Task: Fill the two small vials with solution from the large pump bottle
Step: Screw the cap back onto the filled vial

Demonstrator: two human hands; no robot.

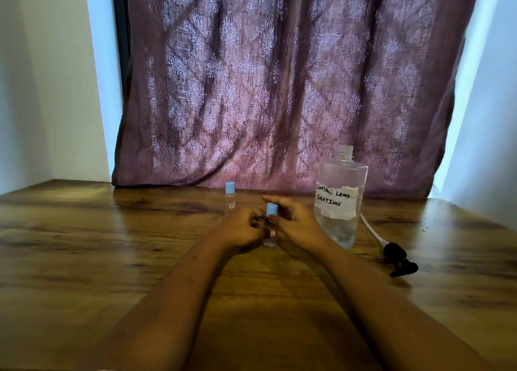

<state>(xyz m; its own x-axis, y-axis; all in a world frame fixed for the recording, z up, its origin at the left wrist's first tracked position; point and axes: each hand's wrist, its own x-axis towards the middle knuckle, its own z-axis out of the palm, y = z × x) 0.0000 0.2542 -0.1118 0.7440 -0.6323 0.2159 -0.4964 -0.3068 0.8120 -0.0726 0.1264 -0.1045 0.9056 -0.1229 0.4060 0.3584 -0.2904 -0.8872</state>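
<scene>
Head view: the only view; both bare forearms reached forward over the brown wood-grain table (112,244), in front of a hanging purple patterned curtain (279,76).
Left grip: the left hand (242,226) was curled closed around the lower body of a small clear vial with a light-blue cap (271,225), which stood upright on the table.
Right grip: the right hand (293,221) was closed on the same vial from the other side, its fingers (275,200) arched just behind the blue cap and its thumb on the body below the cap.
Held vial: between the two grips, capped; whether it held liquid could not be told, as the hands covered most of it.
Second vial: another small clear vial with a light-blue cap (230,198) stood just beyond the left grip, capped and apart from both hands.
Source bottle: the large clear plastic bottle with a handwritten "contact lens solution" label (340,200) stood just right of the right grip, neck open, liquid showing in its lower half.
Pump: the black pump head with its white tube (398,260) lay on the table well right of the right grip, beyond the bottle.
Step in hand: by my judgement, handling the cap of the near vial, opening or closing; which one I cannot tell.
Next move: if opening, the left grip should steady the body while the right twists the cap free; pouring from the wide neck into so narrow a mouth would call for a slow, careful tilt.
</scene>
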